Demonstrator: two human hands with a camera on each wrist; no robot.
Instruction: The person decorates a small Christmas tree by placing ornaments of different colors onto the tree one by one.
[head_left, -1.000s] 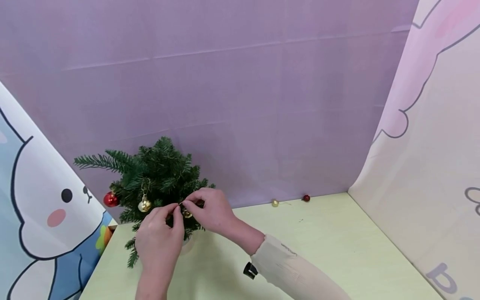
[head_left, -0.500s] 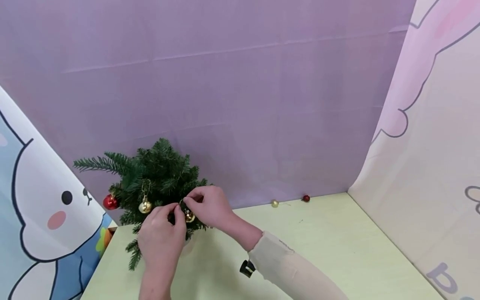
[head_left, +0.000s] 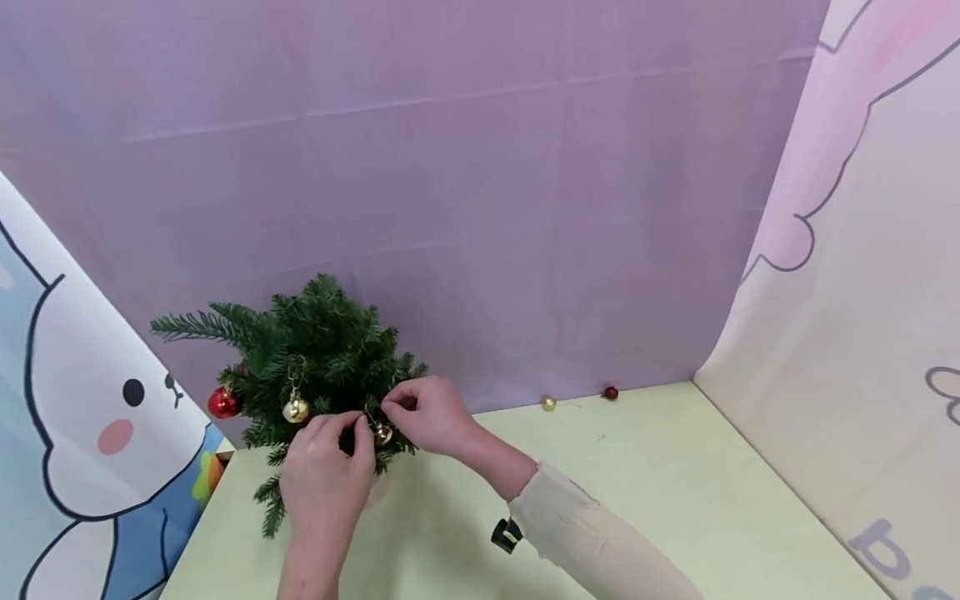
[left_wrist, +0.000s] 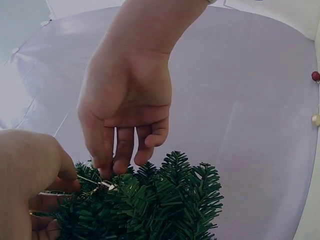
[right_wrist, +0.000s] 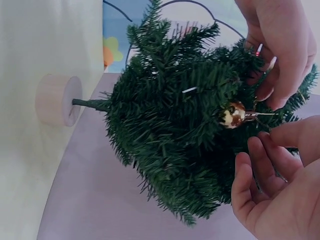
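Observation:
A gold bauble point(right_wrist: 233, 115) hangs at the front of a small green Christmas tree point(head_left: 330, 342) by a thin gold cord point(left_wrist: 89, 180). In the head view my left hand point(head_left: 327, 475) is left of this bauble, thumb and index fingertips pinching the cord. My right hand point(head_left: 433, 417) is just above and right of the bauble, thumb and index fingertips together on the cord. A short gap separates the two sets of fingertips. The cord is too fine to follow fully; its attachment among the needles is partly hidden.
On the same tree hang a second gold bauble point(head_left: 296, 408) and a red bauble point(head_left: 223, 403). A pale round base point(right_wrist: 56, 100) supports the trunk. At the table's point(head_left: 637, 483) back lie a gold bauble point(head_left: 549, 403) and a dark red one point(head_left: 611, 392). A purple backdrop point(head_left: 525, 208) stands behind.
My right hand has shifted slightly right, widening the gap to my left fingertips. My left hand has moved slightly right. The bauble below them is a little farther right.

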